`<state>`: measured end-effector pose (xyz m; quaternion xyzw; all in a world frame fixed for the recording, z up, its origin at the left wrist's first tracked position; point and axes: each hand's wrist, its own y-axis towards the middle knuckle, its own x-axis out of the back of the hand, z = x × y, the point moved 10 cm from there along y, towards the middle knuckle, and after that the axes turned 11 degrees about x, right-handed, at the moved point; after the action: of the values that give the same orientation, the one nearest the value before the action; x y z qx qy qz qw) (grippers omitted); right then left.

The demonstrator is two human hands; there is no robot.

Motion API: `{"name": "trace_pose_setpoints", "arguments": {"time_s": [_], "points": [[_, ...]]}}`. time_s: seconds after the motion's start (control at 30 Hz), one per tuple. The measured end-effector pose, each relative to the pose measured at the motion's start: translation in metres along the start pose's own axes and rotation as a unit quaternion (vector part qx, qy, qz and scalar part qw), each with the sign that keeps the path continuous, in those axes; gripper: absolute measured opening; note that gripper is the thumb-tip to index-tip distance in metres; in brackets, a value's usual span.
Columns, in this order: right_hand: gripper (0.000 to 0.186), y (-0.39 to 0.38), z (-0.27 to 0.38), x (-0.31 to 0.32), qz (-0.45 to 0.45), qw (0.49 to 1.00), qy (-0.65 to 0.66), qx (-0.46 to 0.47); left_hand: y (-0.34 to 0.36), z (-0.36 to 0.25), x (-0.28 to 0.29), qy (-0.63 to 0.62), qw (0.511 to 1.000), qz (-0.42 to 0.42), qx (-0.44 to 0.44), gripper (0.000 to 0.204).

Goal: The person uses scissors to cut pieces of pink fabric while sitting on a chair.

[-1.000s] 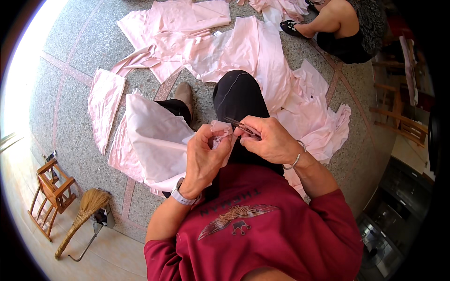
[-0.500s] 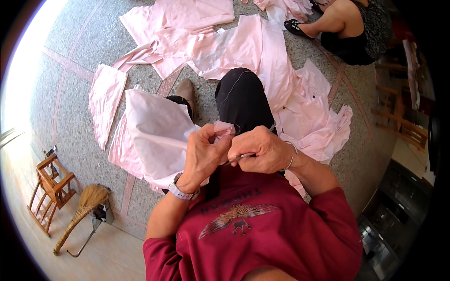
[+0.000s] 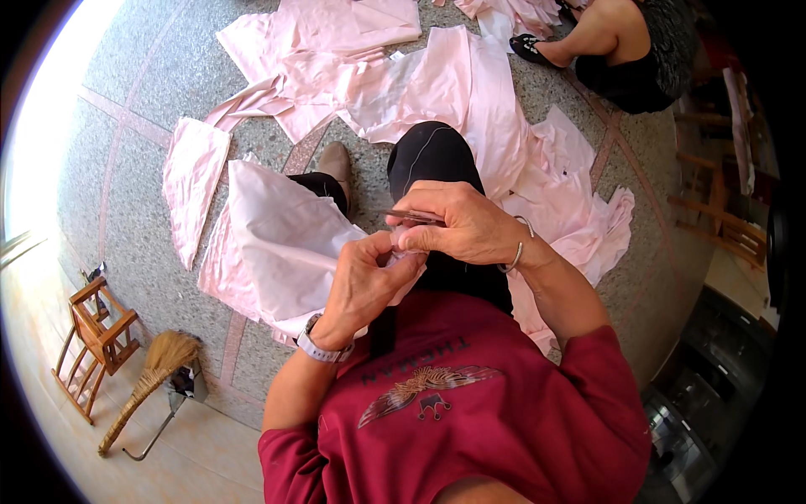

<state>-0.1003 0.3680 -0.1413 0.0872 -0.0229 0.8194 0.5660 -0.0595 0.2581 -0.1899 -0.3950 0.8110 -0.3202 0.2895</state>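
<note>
- Right hand (image 3: 457, 218) raised, now touching left hand (image 3: 369, 273).
- Far left: 1 wooden chair (image 3: 107, 338), 1 broom (image 3: 155, 374), well apart.
- Pink cloth (image 3: 285, 239): draped left from both hands, left nearer.
- Left: closed pinch on cloth edge, fingers mostly hiding it.
- Right: curled round dark snips (image 3: 416, 217), lying crosswise, tips left.
- Right side: pink pile (image 3: 579, 223) beside black-trousered knee (image 3: 432, 155).

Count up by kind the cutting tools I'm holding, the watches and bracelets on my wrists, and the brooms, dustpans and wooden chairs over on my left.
Cutting tool: 1
Watch: 1
Bracelet: 1
Broom: 1
Dustpan: 1
Wooden chair: 1
Total: 6
</note>
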Motion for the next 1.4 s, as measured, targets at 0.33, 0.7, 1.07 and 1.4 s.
{"name": "trace_pose_setpoints", "arguments": {"time_s": [0.33,0.7,1.07,1.4], "points": [[0.010,-0.028,-0.024,0.024,-0.163,0.978,0.029,-0.125,-0.002,0.001,0.002,-0.134,0.990,0.002,0.037,0.012],[0.016,-0.023,0.040,0.013,-0.055,0.990,-0.123,0.035,0.002,0.001,0.005,-0.132,0.991,-0.014,-0.003,0.015],[0.022,-0.016,0.010,0.006,0.032,0.998,-0.063,0.007,-0.003,0.003,-0.005,-0.042,0.999,0.011,0.010,0.009],[0.009,-0.057,-0.037,0.030,-0.203,0.945,0.155,-0.202,0.000,0.001,0.009,-0.094,0.995,0.004,0.019,0.012]]}}
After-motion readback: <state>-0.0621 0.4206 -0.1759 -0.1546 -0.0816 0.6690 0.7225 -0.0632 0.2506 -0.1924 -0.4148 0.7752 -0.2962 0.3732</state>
